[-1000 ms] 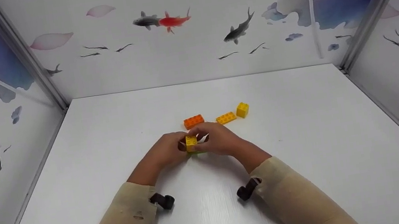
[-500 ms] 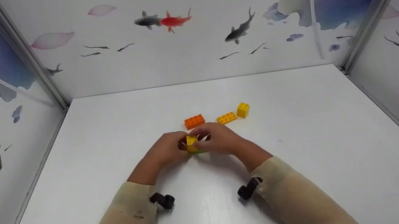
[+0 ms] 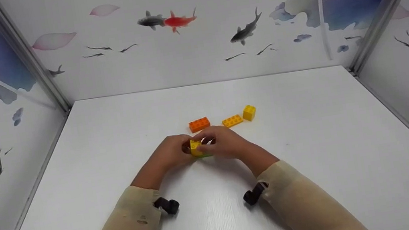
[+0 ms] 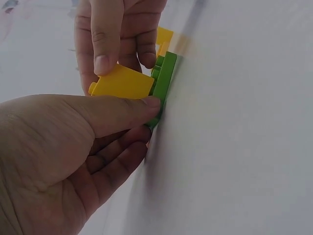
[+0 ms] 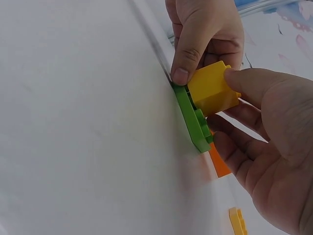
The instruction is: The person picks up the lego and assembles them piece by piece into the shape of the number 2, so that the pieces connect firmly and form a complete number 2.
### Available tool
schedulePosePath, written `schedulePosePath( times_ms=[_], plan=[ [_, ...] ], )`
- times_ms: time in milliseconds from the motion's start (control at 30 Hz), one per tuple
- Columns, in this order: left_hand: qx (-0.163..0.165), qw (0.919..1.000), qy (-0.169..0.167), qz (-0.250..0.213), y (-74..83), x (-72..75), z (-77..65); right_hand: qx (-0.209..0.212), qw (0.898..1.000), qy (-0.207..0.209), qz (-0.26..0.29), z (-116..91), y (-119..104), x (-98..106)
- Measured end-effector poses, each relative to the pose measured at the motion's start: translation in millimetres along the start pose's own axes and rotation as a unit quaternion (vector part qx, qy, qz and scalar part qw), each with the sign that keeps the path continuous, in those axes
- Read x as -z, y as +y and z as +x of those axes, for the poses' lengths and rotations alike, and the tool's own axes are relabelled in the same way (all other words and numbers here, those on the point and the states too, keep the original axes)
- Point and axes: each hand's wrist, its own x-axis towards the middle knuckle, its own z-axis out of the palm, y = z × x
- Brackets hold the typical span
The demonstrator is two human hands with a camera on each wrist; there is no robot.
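A yellow toy brick (image 3: pixel 195 148) stands on the left end of a flat green toy plate (image 5: pixel 193 120), tilted a little against it. With its thumb at the plate's end, my left hand (image 3: pixel 176 151) grips the green plate. My right hand (image 3: pixel 222 141) pinches the yellow brick, thumb near the studded top, as the right wrist view shows. In the left wrist view the brick's smooth side (image 4: pixel 122 82) faces the camera, and the green studs beside it are bare. The fingers behind the brick are partly hidden.
On the white table (image 3: pixel 313 135), just beyond the hands, lie an orange brick (image 3: pixel 199 124), a flat yellow-orange plate (image 3: pixel 232 121) and a second yellow brick (image 3: pixel 249 112). Printed panels (image 3: pixel 199 51) wall the table at the back and both sides.
My right thumb has slid slightly further left over the yellow brick, covering more of it. Both arms and the other bricks stay where they were.
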Motion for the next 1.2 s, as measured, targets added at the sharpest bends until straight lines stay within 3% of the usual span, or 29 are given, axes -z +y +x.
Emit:
schedulePosePath(
  times_ms=[200,367,567,1200],
  plan=[
    [0.0,0.9999,-0.01,-0.004,0.3,2.6,0.1,0.024,1.0,0.001,-0.005,0,3,-1],
    [0.024,0.9982,-0.021,-0.05,2.6,11.4,-3.5,0.003,1.0,0.002,0.0,2,4,-1],
    [0.041,0.9969,-0.016,-0.065,6.0,20.6,-6.4,-0.008,1.0,0.006,0.003,3,3,0],
    [0.058,0.9946,-0.018,-0.084,-0.7,18.3,-2.2,-0.011,1.0,0.008,0.005,4,5,-2]
  ],
)
